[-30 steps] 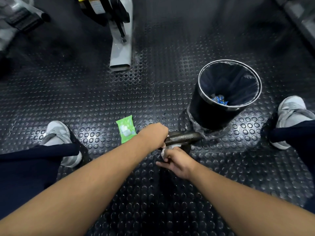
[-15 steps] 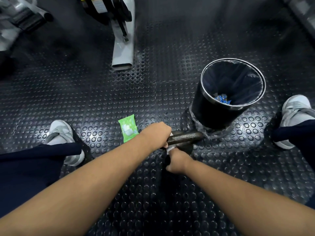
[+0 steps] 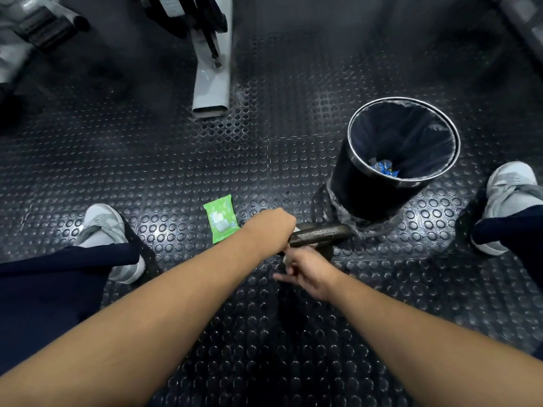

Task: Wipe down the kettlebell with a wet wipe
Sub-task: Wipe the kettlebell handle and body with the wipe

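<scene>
Gym floor (image 3: 176, 171): black studded rubber matting, with the grey foot of an exercise machine (image 3: 211, 92) at the top of the head view. I see the person's grey trainers planted wide to either side.

The kettlebell (image 3: 320, 234) stands on the floor between the feet, just in front of a black lined waste bin (image 3: 352, 186). Only its dark handle and a little of the body show.

- Left hand (image 3: 270, 227): fist wrapped round the left end of the handle.
- Right hand (image 3: 307, 268): low against the bell's near side under the handle, one finger sticking out leftward. I cannot tell whether the rest pinch anything.
- Wet wipe (image 3: 296, 229): only a pale sliver at the edge of the left fist. Which hand works it I cannot say.

Progress, as I judge it: wiping is under way around the handle and upper body. No wet sheen is readable, so the cleaned share is unknown. The far side, the base and binning the wipe likely remain.

Writing: the green wipe pack (image 3: 220, 221) lies flat just left of the left hand. It has a white label panel, but the print is too small to read. A blue wrapper (image 3: 385, 167) sits in the bin, also illegible. No brand is visible on the bell.
</scene>
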